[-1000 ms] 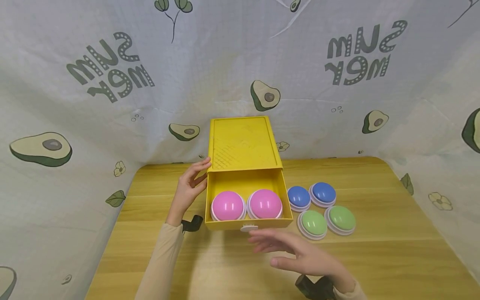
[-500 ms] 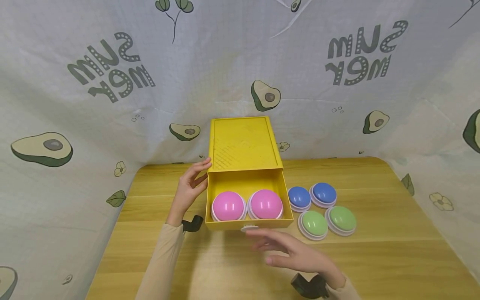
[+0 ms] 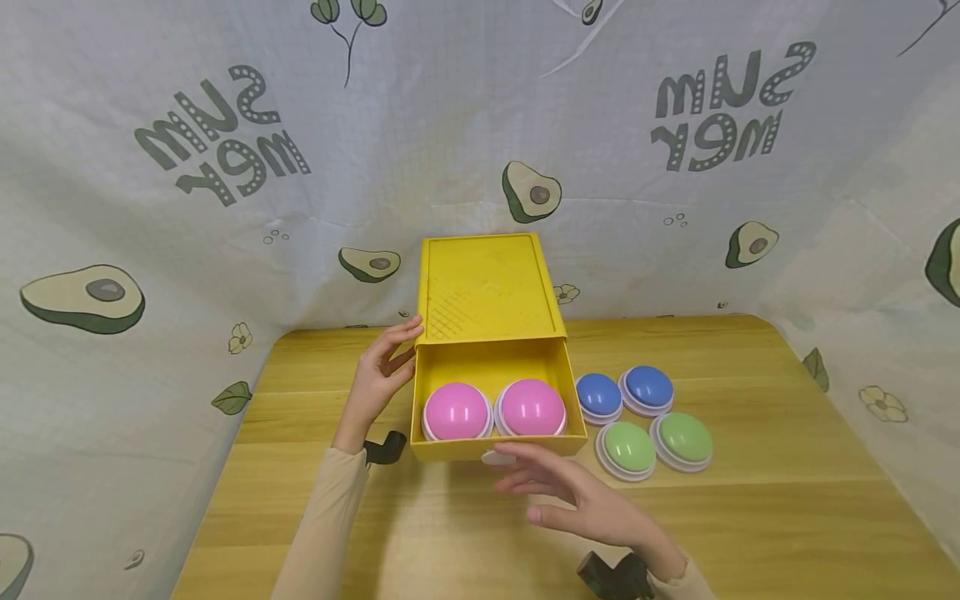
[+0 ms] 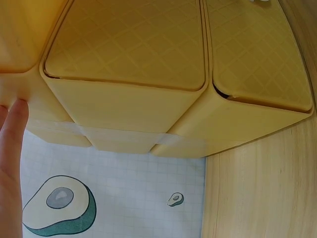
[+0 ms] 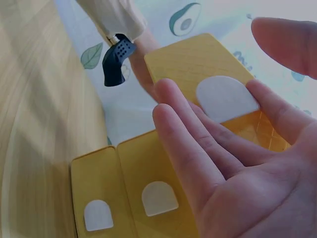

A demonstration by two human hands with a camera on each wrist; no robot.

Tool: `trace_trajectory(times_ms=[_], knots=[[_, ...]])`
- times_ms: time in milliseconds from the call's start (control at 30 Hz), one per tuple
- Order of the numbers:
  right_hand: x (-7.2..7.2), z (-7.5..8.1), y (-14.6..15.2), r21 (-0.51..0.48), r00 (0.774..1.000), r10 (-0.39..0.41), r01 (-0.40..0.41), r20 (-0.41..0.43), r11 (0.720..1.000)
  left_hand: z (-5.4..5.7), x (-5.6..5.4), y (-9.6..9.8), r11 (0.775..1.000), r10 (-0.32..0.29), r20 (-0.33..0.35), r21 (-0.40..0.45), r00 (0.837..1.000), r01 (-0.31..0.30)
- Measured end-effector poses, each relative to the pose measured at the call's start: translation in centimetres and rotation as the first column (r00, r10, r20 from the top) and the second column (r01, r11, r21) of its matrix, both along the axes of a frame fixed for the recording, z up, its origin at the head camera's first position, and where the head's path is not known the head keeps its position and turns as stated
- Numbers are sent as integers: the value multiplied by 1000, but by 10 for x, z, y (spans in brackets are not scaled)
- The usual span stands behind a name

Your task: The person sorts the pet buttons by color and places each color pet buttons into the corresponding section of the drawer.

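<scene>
A yellow drawer cabinet (image 3: 487, 287) stands at the back of the table, its top drawer (image 3: 450, 451) pulled out. Inside sit two buttons with pink domes and white rims, a left pink button (image 3: 456, 412) and a right pink button (image 3: 531, 408). My left hand (image 3: 372, 383) rests its fingertips against the cabinet's left side; one finger (image 4: 16, 134) touches the yellow wall in the left wrist view. My right hand (image 3: 592, 500) is at the drawer's front, fingers loosely extended and a fingertip right at the white handle (image 5: 227, 98). It grips nothing.
Right of the drawer lie two blue buttons (image 3: 648, 387) and two green buttons (image 3: 684, 437) on the wooden table (image 3: 787, 500). Lower drawers with white handles (image 5: 159, 198) show below. A patterned cloth (image 3: 450, 150) hangs behind the table.
My right hand has shifted slightly left and up, bringing its fingertips over the edge of the drawer handle. My left hand, the drawer and the buttons stay in place.
</scene>
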State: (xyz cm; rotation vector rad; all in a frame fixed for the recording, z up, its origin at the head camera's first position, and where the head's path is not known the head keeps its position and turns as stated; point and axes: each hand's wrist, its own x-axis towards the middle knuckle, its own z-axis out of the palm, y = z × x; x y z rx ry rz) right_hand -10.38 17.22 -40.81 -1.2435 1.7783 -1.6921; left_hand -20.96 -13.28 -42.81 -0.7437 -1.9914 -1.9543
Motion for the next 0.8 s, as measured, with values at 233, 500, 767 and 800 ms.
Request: trace_trajectory(times_ms=[233,500,767,800], knots=[[-4,3,-1,-30,998,-60,61,31,998,0,0,0,1000,-6,-6,0,1000,6],[-18,0,-7,-55,995,-97,99,29,994,0,0,-1,1000,-6,-2,-12,1000,6],[-31,2,-13,-36,987,-141,144,73,989,1,1,-2,1000,-10,4,-15,1000,10],[-33,2,-14,-39,987,-143,146,71,989,1,1,-2,1000,-12,3,-14,1000,12]])
